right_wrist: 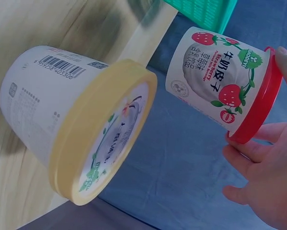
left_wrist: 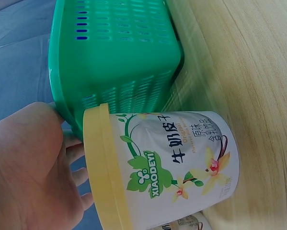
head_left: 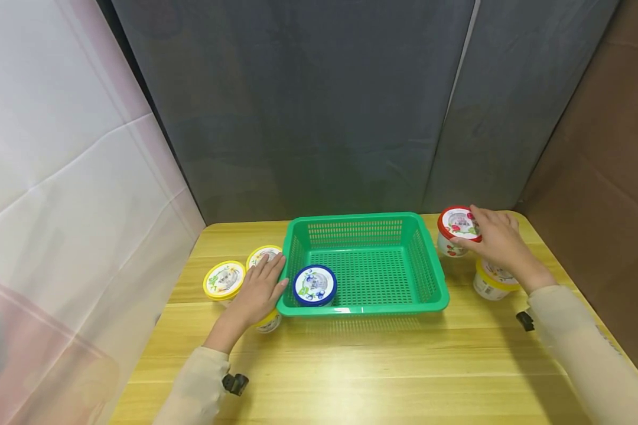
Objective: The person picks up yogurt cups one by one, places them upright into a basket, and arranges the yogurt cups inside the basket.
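My right hand (head_left: 502, 241) holds a strawberry cup with a red lid (head_left: 459, 224) by its rim, thumb on one side and fingers on the other. In the right wrist view the white body of this strawberry cup (right_wrist: 215, 79) shows against grey cloth. Below that hand stands a yellow-lidded cup (head_left: 490, 288). My left hand (head_left: 260, 289), fingers extended, lies at the left rim of the green basket (head_left: 361, 310), over yellow-lidded cups. One of these, a cup with vanilla flowers (left_wrist: 181, 167), is close by the palm in the left wrist view. Inside the basket sits a blue-lidded cup (head_left: 315, 285).
Two more yellow-lidded cups stand left of the basket, one at the outer left (head_left: 224, 280) and one behind the left fingers (head_left: 260, 254). Grey cloth (head_left: 298, 118) hangs behind the wooden table (head_left: 351, 378). A brown panel (head_left: 606, 165) borders the right side.
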A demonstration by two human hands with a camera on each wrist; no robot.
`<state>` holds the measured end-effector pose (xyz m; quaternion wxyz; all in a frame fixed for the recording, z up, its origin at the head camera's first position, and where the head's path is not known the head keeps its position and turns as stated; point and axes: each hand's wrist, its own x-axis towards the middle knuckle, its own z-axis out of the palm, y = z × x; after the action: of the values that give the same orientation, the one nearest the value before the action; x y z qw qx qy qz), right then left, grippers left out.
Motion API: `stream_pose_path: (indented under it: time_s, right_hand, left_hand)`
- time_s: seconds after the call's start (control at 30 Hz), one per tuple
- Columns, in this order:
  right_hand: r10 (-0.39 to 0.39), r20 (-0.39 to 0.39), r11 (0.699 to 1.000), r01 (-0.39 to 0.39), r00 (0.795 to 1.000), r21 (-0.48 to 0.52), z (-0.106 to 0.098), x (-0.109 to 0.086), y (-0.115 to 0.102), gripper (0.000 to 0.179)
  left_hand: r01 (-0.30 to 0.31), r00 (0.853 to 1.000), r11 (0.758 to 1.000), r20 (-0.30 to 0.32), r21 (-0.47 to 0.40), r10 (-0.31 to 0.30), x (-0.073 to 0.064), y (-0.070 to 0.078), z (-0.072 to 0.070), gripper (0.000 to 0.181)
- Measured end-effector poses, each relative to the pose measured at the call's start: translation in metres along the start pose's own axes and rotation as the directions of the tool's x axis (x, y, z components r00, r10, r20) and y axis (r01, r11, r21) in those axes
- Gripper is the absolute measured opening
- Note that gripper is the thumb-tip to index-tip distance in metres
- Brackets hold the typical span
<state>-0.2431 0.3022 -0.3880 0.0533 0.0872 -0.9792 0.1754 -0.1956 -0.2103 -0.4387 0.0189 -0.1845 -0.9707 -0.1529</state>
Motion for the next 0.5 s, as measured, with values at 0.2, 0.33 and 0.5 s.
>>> stream_pose_path:
  time_s: [0.2,0.33,0.5]
  right_hand:
    - [-0.013,-0.026,1.0,0.013,1.0,0.0,-0.006,0.0,-0.004,0.1]
    - [-0.034,-0.058,0.999,0.034,0.998,-0.005,-0.013,0.001,-0.009,0.1]
    - [-0.06,-0.098,0.998,0.06,0.993,0.004,-0.021,0.005,-0.02,0.1]
  left_hand:
    - [0.003,1.0,1.0,0.006,-0.001,-0.003,-0.001,0.0,0.0,0.059]
    - [0.004,1.0,1.0,0.007,0.002,-0.004,-0.001,0.0,0.0,0.059]
    - [0.002,1.0,1.0,0.008,0.008,-0.002,0.0,-0.001,0.0,0.059]
